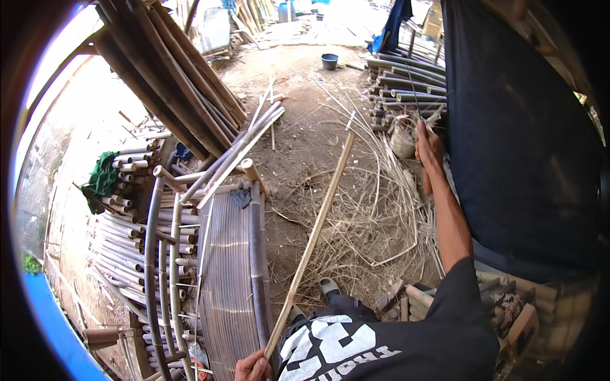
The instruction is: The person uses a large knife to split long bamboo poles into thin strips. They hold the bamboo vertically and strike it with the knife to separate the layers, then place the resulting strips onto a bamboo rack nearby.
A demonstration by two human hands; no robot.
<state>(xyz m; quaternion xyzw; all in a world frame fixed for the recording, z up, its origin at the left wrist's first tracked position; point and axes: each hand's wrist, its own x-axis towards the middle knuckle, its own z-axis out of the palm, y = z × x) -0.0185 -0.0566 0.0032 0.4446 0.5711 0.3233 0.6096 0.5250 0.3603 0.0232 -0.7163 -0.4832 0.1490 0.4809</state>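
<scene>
While you're sitting by the slatted bamboo frame [229, 273], your left hand [252, 367] is clamping the long bamboo strip's [311, 244] near end; your right hand [429, 147] is gripping a fibre bundle [403, 141]. That strip's far tip could easily be snagging in the ground shavings [368, 216].

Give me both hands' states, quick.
Left hand: closed around the near end of the long bamboo strip.
Right hand: stretched out to a pale bundle, fingers curled; whether it grips cannot be told.
</scene>
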